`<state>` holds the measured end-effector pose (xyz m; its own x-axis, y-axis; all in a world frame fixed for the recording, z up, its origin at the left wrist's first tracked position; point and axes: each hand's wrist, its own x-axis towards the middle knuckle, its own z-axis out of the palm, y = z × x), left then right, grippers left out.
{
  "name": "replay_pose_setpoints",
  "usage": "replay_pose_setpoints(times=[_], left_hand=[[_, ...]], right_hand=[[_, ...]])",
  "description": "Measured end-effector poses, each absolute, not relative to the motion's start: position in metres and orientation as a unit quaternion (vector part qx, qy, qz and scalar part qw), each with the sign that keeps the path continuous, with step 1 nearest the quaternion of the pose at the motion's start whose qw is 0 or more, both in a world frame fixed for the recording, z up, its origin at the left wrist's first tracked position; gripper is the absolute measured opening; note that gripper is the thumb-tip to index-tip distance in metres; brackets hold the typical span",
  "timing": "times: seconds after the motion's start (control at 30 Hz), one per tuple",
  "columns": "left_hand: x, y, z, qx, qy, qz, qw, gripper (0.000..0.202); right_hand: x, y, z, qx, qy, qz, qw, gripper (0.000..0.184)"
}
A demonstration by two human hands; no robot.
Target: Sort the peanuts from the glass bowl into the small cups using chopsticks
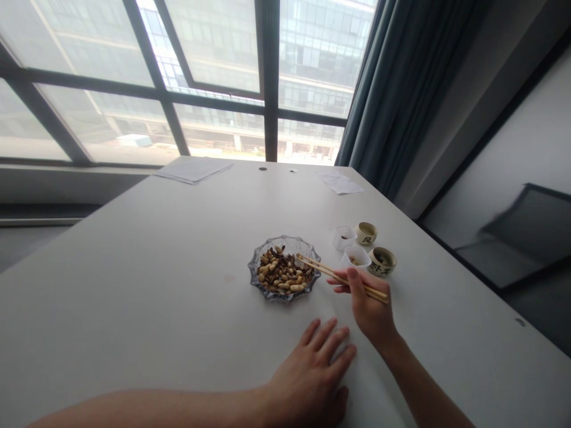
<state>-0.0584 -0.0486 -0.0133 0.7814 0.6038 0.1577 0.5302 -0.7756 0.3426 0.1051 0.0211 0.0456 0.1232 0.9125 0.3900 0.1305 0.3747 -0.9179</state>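
My right hand [368,306] is shut on a pair of wooden chopsticks [339,276], whose tips reach over the right side of a scalloped glass dish [289,240]. The dish holds a heap of roasted peanuts and dark seeds [281,272]. The chopstick tips are above the heap, and I cannot tell whether they touch anything. My left hand [310,374] lies flat on the white table [156,267] in front of the dish, with its fingers apart and nothing in it.
Behind my right hand stand two small clear plastic cups [343,238] [357,258] and two cream ceramic cups with black characters [366,233] [382,261]. Papers lie at the far edge [193,169] [343,186]. A large window and curtain stand beyond the table.
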Motion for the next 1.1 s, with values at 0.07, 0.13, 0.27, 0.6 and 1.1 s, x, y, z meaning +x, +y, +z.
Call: replay_pose_setpoints(times=[0.07, 0.13, 0.27, 0.6, 1.1], left_hand=[[-0.058, -0.049, -0.014, 0.933, 0.305, 0.129, 0.140, 0.060], [-0.058, -0.049, -0.015, 0.934, 0.302, 0.127, 0.140, 0.060], [-0.058, -0.049, -0.016, 0.934, 0.303, 0.125, 0.140, 0.060], [-0.060, -0.047, -0.016, 0.936, 0.298, 0.119, 0.144, 0.059], [-0.059, -0.047, -0.014, 0.935, 0.302, 0.124, 0.138, 0.059]], right_hand=[[0.114, 0.021, 0.056, -0.460, -0.560, 0.305, 0.618, 0.042], [0.128, 0.020, 0.070, -0.476, -0.533, 0.270, 0.646, 0.041], [0.170, 0.017, 0.095, -0.507, -0.458, 0.188, 0.706, 0.043], [0.212, 0.015, 0.097, -0.584, -0.427, 0.181, 0.666, 0.045], [0.155, 0.007, 0.086, -0.494, -0.570, 0.255, 0.605, 0.044]])
